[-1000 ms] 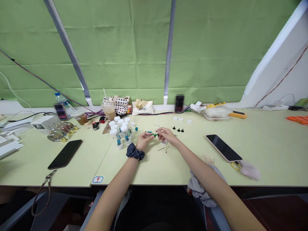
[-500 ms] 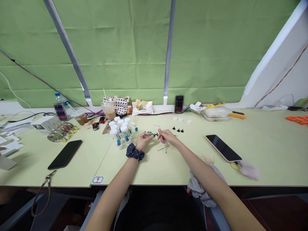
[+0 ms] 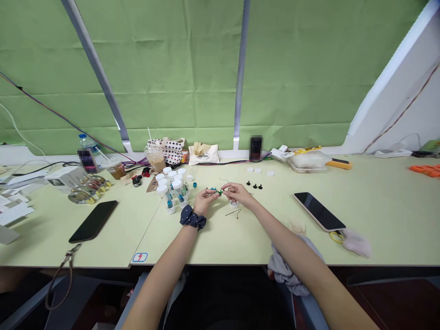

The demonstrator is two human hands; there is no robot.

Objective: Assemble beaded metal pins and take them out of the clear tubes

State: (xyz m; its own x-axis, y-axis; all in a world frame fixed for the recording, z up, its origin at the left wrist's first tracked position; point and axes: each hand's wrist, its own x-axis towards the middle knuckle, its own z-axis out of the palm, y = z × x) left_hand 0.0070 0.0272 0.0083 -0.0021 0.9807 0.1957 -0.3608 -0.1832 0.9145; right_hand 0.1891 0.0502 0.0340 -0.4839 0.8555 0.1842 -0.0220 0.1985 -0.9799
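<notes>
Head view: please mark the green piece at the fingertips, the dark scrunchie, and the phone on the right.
Green piece (image 3: 220, 192): head view, on its exposed green body.
Scrunchie (image 3: 193, 217): head view, middle of its fabric.
Phone (image 3: 319, 211): head view, on its dark screen.

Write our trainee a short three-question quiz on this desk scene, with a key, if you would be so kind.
1. How many small black knob-shaped parts lie on the pale yellow-green table beyond the right hand?
2. True or false: the dark blue dotted fabric scrunchie is on the left arm.
3. What does the left hand hold? (a) white round cap (b) small green piece (c) black flat phone

Key: 1. Three; 2. True; 3. b
</notes>
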